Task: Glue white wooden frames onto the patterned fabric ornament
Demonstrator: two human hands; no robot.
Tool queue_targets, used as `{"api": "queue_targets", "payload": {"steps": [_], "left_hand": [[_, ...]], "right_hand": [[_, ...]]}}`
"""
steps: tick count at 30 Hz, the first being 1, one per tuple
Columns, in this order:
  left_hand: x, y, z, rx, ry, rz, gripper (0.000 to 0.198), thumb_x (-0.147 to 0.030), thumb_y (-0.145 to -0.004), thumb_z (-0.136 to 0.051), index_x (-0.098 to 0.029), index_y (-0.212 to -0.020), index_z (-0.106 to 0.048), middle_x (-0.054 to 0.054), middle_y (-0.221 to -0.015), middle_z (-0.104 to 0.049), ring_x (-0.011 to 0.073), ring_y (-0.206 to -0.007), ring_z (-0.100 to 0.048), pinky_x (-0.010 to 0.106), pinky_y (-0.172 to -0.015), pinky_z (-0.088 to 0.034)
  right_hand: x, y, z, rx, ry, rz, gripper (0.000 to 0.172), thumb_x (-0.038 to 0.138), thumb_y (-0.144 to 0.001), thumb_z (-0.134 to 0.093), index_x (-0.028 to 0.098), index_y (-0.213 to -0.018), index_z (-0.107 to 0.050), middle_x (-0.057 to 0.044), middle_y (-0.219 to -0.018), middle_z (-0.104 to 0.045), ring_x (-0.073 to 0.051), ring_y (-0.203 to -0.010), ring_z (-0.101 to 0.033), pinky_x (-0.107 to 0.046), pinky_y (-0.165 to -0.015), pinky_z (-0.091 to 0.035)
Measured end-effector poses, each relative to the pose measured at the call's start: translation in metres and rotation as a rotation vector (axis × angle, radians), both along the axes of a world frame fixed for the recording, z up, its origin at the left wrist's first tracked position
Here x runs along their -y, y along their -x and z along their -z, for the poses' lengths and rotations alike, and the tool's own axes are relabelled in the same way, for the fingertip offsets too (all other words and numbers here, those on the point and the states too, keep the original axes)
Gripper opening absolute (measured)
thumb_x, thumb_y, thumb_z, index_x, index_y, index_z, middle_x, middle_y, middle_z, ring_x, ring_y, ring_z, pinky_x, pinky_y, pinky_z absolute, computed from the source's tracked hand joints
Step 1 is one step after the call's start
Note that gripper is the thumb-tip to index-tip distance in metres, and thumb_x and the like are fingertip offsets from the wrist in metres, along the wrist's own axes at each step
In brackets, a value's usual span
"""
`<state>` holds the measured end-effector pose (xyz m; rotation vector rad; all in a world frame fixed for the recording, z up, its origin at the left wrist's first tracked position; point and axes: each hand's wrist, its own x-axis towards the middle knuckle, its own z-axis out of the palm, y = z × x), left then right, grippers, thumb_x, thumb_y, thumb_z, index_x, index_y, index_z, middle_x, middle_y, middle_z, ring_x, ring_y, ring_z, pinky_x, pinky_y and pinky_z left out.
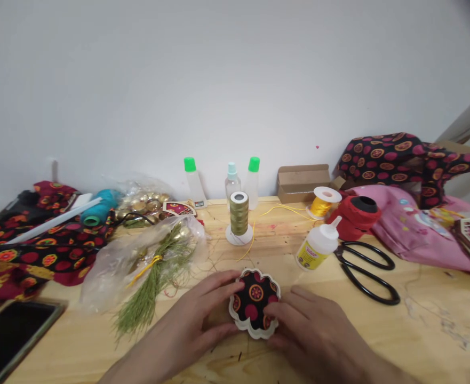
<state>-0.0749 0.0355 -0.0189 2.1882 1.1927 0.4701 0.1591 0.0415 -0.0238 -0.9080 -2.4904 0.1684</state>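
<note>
The wooden worktop (pixel 90 341) is running right up to a plain pale wall (pixel 235 80), and a tiny red mark (pixel 317 147) is showing there. Near the front, a flower-shaped piece (pixel 254 306) with a wavy cream rim and dark spotted cloth is sitting between the person's 2 hands. The left hand (pixel 205 314) is holding its left side, the fingers reaching over the rim and the thumb touching lower down. The right hand (pixel 309 320) is curling its fingers and pinching the right edge, with 1 fingertip pressing on the cloth. Behind the piece, a spool of olive thread (pixel 239 220) is standing up. By the wall, 2 bottles with green caps (pixel 194 186) are standing, and a small bottle with a pale blue cap (pixel 232 185) is standing between them. To the right, an open brown box (pixel 303 192), a spool of yellow thread (pixel 320 205), a white bottle with a yellow label (pixel 317 250) and black scissors (pixel 341 252) are resting near pink cloth (pixel 395 229). To the left, a bunch of green strings (pixel 146 298) is lying partly on a clear bag (pixel 106 272), near spotted cloth (pixel 46 258), and a phone (pixel 16 330) is lying in the front corner.
</note>
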Motion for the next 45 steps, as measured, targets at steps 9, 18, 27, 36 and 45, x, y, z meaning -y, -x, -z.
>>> {"api": "queue_targets", "payload": {"steps": [9, 18, 27, 36, 45], "left_hand": [[-0.001, 0.002, 0.002, -0.031, -0.014, 0.001, 0.053, -0.031, -0.081, -0.055, -0.040, -0.129, -0.034, 0.002, -0.139, -0.038, 0.0229, -0.124, -0.038, 0.046, -0.100, -0.035], [-0.001, 0.001, 0.004, -0.045, -0.016, -0.005, 0.053, -0.032, -0.081, -0.055, -0.041, -0.129, -0.033, 0.000, -0.139, -0.038, 0.0212, -0.124, -0.039, 0.044, -0.101, -0.035], [0.000, 0.002, 0.001, -0.048, 0.018, 0.002, 0.054, -0.032, -0.082, -0.054, -0.041, -0.130, -0.031, 0.001, -0.140, -0.035, 0.0212, -0.126, -0.036, 0.045, -0.102, -0.033], [0.001, -0.002, -0.001, -0.034, -0.027, -0.029, 0.053, -0.034, -0.079, -0.057, -0.040, -0.128, -0.036, 0.001, -0.136, -0.041, 0.0226, -0.122, -0.040, 0.044, -0.100, -0.036], [0.001, -0.002, 0.000, -0.023, -0.050, -0.045, 0.050, -0.035, -0.079, -0.057, -0.039, -0.126, -0.041, 0.000, -0.134, -0.044, 0.0218, -0.121, -0.041, 0.041, -0.100, -0.036]], "right_hand": [[-0.003, -0.003, -0.004, 0.066, 0.267, 0.219, 0.055, 0.037, -0.054, -0.079, 0.022, -0.100, -0.054, -0.002, -0.080, -0.068, -0.022, -0.067, -0.064, -0.030, -0.055, -0.046], [-0.003, -0.002, -0.004, 0.069, 0.327, 0.226, 0.047, 0.039, -0.057, -0.078, 0.022, -0.096, -0.058, 0.000, -0.072, -0.065, -0.019, -0.060, -0.060, -0.028, -0.053, -0.042], [-0.003, -0.006, -0.005, 0.016, 0.269, 0.133, 0.038, 0.036, -0.061, -0.076, 0.021, -0.092, -0.060, -0.002, -0.077, -0.067, -0.019, -0.066, -0.061, -0.027, -0.056, -0.044], [-0.005, -0.009, -0.003, 0.024, 0.193, 0.113, 0.019, 0.028, -0.068, -0.072, 0.022, -0.084, -0.063, 0.000, -0.071, -0.066, -0.017, -0.064, -0.060, -0.024, -0.054, -0.041], [-0.010, -0.011, -0.010, 0.031, 0.371, 0.138, 0.014, 0.031, -0.076, -0.064, 0.021, -0.086, -0.067, -0.002, -0.071, -0.066, -0.016, -0.064, -0.059, -0.024, -0.057, -0.041]]}}
